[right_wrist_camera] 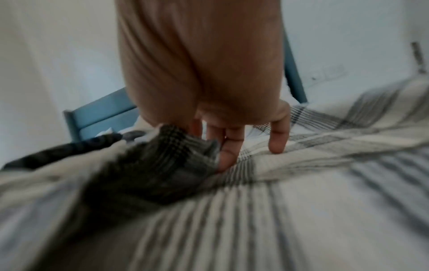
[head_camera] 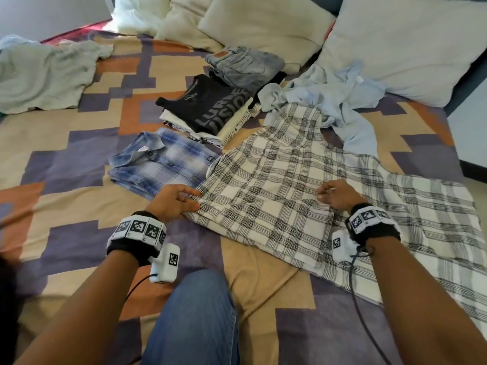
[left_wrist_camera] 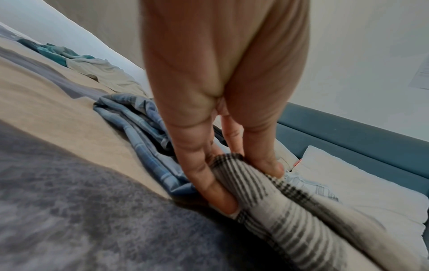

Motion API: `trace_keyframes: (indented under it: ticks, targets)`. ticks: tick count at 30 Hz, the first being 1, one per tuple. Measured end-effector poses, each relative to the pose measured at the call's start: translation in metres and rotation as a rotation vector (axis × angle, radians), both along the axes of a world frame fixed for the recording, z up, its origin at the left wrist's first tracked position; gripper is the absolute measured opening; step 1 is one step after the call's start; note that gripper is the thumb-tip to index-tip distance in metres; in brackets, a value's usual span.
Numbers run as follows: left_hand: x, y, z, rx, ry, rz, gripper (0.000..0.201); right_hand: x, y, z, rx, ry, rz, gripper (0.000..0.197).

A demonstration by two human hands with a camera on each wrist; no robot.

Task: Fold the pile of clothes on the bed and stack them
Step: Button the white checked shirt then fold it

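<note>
Pinching white plaid shirt (head_camera: 276, 185) edge in my left hand (head_camera: 174, 200) fingers (left_wrist_camera: 209, 183), my right hand (head_camera: 338, 194) fingers (right_wrist_camera: 228, 152) gripping a fold mid-shirt, folded blue plaid shirt (head_camera: 160, 162) just beside, on the bed (head_camera: 79, 164).

Head view: folded black T-shirt (head_camera: 210, 106) on top of the stack, printed in large grey capitals reading partly "LURNE" above "VISION", the letters cut by the fold; a small script word near its collar is too small to read. Square black-and-white coded markers ring the wristbands (head_camera: 137, 229) and sit on the white camera units (head_camera: 166, 263); they carry no letters. Sheet of paper on the wall (left_wrist_camera: 421, 75), left wrist view: print illegible.
</note>
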State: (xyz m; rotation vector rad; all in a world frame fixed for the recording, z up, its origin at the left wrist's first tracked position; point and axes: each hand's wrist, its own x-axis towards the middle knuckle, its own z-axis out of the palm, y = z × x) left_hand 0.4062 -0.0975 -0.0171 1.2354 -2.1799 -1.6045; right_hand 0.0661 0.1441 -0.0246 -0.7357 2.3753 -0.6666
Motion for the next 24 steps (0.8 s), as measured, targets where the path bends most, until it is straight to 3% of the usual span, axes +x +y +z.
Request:
trace_keyframes:
  ticks: [3, 5, 8, 10, 12, 15, 17, 19, 21, 24]
  targets:
    - [-0.004, 0.009, 0.004, 0.030, 0.011, 0.099, 0.027, 0.014, 0.000, -0.005, 0.116, 0.205, -0.150, 0.011]
    - [-0.009, 0.017, 0.011, 0.017, -0.031, 0.172, 0.024, 0.034, 0.000, -0.002, -0.002, 0.357, -0.167, 0.018]
    - [-0.022, 0.030, 0.031, -0.237, -0.263, 0.296, 0.013, 0.082, 0.011, -0.001, -0.257, 0.445, 0.074, 0.032]
    - [-0.039, 0.049, 0.045, -0.470, -0.292, 0.284, 0.018, 0.110, 0.023, -0.008, -0.179, 0.385, 0.322, 0.052]
    - [-0.066, 0.084, 0.057, -0.539, -0.120, 0.173, 0.021, 0.119, 0.039, -0.018, 0.002, 0.298, 0.496, 0.077]
    - [-0.111, 0.160, 0.053, -0.405, -0.005, -0.195, 0.034, 0.113, 0.070, -0.018, 0.083, 0.166, 0.496, 0.091]
    - [-0.135, 0.205, 0.020, -0.288, -0.149, -0.449, 0.056, 0.103, 0.105, -0.013, 0.050, 0.123, 0.464, 0.092]
    - [-0.146, 0.235, -0.017, -0.332, -0.425, -0.640, 0.080, 0.091, 0.150, -0.013, 0.096, 0.089, 0.438, 0.111]
    - [-0.147, 0.253, -0.037, -0.402, -0.621, -0.677, 0.083, 0.072, 0.210, -0.010, 0.179, 0.044, 0.338, 0.124]
    - [-0.141, 0.262, -0.032, -0.397, -0.687, -0.666, 0.080, 0.051, 0.310, -0.015, 0.312, 0.000, 0.074, 0.096]
